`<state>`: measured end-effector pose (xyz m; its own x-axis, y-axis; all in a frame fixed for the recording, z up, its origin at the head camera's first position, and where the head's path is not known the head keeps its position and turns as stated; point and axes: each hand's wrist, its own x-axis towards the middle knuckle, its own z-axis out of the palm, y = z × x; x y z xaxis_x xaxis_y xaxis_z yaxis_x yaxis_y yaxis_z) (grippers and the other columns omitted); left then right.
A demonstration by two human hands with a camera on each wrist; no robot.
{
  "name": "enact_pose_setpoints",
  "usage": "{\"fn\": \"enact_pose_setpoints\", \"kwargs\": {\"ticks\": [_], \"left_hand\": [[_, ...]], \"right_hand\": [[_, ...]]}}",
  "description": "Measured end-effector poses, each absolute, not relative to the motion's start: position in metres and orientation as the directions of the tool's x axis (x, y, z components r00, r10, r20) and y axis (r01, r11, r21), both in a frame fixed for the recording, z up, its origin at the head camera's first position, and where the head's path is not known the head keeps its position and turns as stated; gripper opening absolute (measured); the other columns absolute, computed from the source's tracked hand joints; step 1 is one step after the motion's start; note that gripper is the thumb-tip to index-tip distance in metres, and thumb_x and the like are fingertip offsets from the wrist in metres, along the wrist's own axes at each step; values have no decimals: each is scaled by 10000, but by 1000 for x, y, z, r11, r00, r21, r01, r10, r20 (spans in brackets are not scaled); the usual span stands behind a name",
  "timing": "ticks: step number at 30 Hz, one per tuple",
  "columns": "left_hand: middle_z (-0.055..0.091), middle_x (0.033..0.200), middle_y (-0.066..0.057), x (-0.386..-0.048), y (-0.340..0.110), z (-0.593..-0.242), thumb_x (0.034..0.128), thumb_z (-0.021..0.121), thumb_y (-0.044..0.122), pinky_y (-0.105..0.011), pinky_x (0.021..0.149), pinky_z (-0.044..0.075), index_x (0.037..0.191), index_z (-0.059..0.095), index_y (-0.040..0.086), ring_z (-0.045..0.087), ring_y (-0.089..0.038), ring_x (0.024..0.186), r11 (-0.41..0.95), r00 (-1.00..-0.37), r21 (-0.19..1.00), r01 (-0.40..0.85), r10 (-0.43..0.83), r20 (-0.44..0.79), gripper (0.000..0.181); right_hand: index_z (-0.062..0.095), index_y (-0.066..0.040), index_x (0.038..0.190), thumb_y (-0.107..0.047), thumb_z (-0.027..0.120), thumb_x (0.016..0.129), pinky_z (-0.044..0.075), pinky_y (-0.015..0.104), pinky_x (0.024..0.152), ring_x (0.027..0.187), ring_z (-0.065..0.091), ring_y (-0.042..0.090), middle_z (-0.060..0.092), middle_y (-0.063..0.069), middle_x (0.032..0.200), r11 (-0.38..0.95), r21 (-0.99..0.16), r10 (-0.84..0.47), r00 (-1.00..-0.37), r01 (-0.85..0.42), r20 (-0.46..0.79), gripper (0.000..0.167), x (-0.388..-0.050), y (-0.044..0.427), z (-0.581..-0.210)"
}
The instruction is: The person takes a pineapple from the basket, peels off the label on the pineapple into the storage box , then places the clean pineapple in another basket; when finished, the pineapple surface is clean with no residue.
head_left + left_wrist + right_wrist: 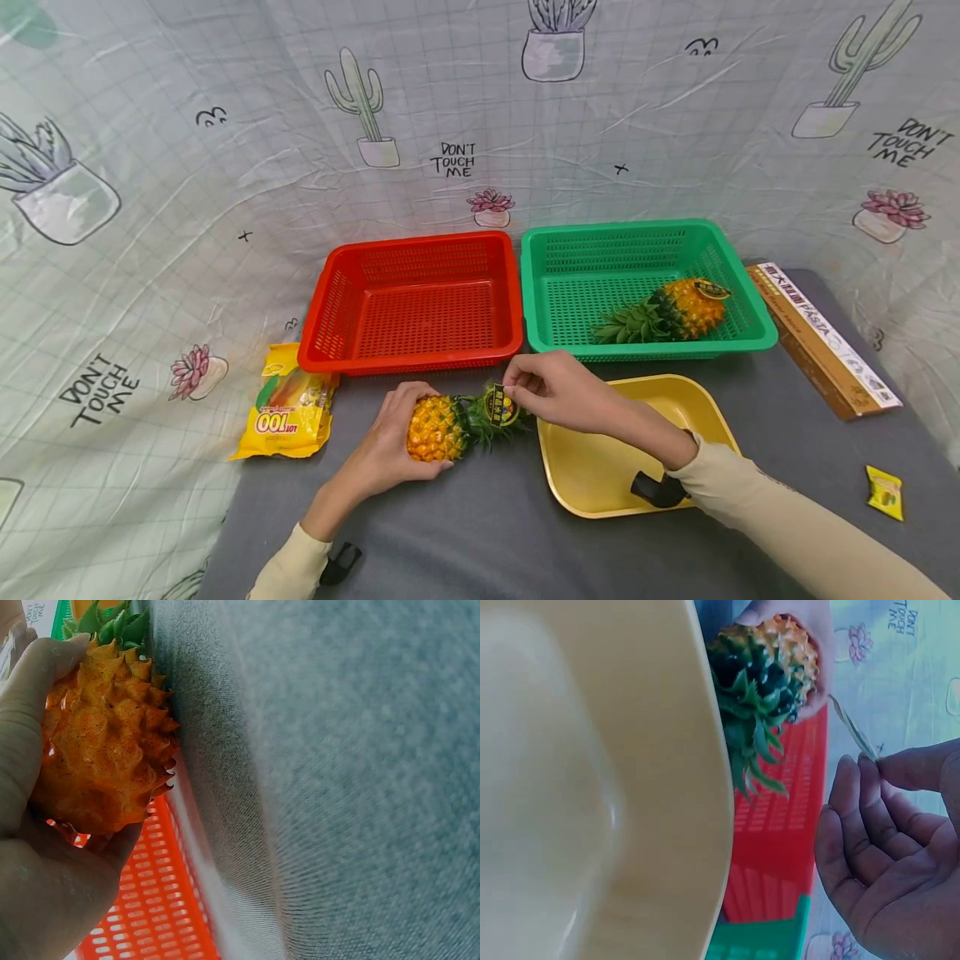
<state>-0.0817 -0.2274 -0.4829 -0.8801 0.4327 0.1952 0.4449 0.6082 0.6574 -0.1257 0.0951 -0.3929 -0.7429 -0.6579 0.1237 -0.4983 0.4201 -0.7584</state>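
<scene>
A small orange pineapple point(437, 427) lies on its side on the grey table, its green crown point(480, 423) pointing right. My left hand point(392, 433) grips the fruit's body, thumb and fingers curled round it, as the left wrist view also shows. Between thumb and index finger, my right hand point(553, 390) pinches a black and gold label point(501, 405) just above the crown. Seen nearly edge-on in the right wrist view, the label point(855, 733) stands apart from the pineapple. A second pineapple point(693, 308) with a similar label on its body lies in the green basket point(577, 287).
Left of the green basket stands a red basket point(427, 321). A yellow tray point(592, 467) sits under my right forearm. Yellow candy bag point(292, 404) is at the left, a long pasta box point(825, 342) at the right, and a small yellow packet point(886, 492) near the right edge.
</scene>
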Motion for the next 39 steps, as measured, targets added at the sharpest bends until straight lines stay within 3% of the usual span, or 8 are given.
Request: {"fn": "enact_pose_setpoints", "kwargs": {"ticks": [10, 17, 28, 39], "left_hand": [[434, 1434, 66, -81, -228, -482, 700, 997, 380, -512, 966, 475, 1451, 463, 238, 438, -176, 1227, 593, -887, 685, 422, 428, 176, 932], [439, 1436, 35, -81, -228, -484, 697, 999, 380, -529, 973, 476, 1449, 464, 215, 443, -199, 1248, 593, -882, 676, 438, 430, 195, 938], [440, 1435, 23, -81, -229, -485, 697, 998, 389, -542, 966, 481, 1444, 462, 218, 444, -212, 1266, 599, -883, 668, 441, 425, 202, 935], [441, 1431, 37, -80, -229, -486, 691, 1002, 378, -544, 971, 474, 1444, 469, 231, 434, -217, 1267, 589, -885, 680, 437, 418, 207, 934]], "right_hand": [[739, -155, 970, -124, 701, 1029, 553, 315, 694, 743, 639, 89, 704, -36, 837, 453, -758, -665, -744, -468, 61, 76, -130, 128, -396], [734, -128, 955, -101, 692, 1033, 534, 308, 647, 686, 627, 110, 666, -98, 772, 456, -748, -721, -693, -483, 7, 93, -135, 154, -401], [729, -94, 953, -76, 689, 1029, 536, 300, 636, 668, 612, 81, 697, -21, 785, 470, -773, -769, -628, -427, -121, 88, -129, 176, -415], [736, -141, 901, -9, 696, 973, 510, 273, 617, 659, 556, 42, 645, -120, 782, 554, -688, -754, -633, -468, -177, 156, -130, 173, -435]]}}
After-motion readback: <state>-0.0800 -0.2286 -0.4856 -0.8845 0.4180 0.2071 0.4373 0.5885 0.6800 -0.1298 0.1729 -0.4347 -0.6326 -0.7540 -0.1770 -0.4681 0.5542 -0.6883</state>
